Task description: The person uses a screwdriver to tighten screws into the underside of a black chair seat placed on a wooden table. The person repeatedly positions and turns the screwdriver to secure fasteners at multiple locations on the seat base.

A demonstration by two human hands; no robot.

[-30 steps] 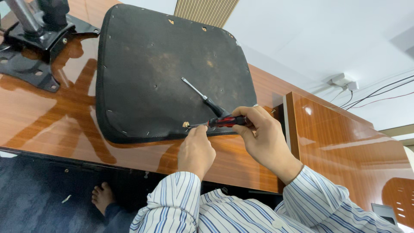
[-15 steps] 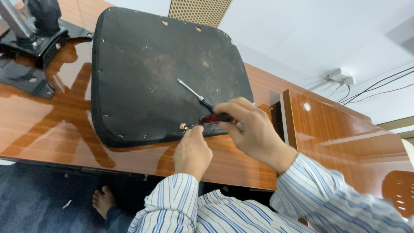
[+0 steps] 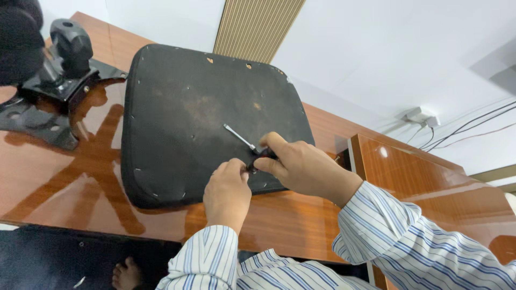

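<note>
A black chair seat pad (image 3: pixel 193 113) lies underside up on a glossy wooden table (image 3: pixel 75 177). Its fabric is stapled round the edge and shows small holes. My right hand (image 3: pixel 303 166) grips a screwdriver (image 3: pixel 244 142) by its dark handle, the metal shaft pointing up and left over the pad. My left hand (image 3: pixel 228 190) is curled at the pad's near edge, fingertips touching the screwdriver handle beside the right hand. What the left fingers pinch is hidden. Both arms wear blue-striped white sleeves.
A black metal chair mechanism (image 3: pixel 54 70) sits on the table at the far left. A raised wooden panel (image 3: pixel 430 182) stands to the right. A white power adapter with cables (image 3: pixel 419 115) hangs on the wall. A bare foot (image 3: pixel 126 271) shows below the table edge.
The view has swung, so the pad now sits further right in frame. Both hands stay at the pad's near edge, and the screwdriver shaft now shows less length beyond the right hand.
</note>
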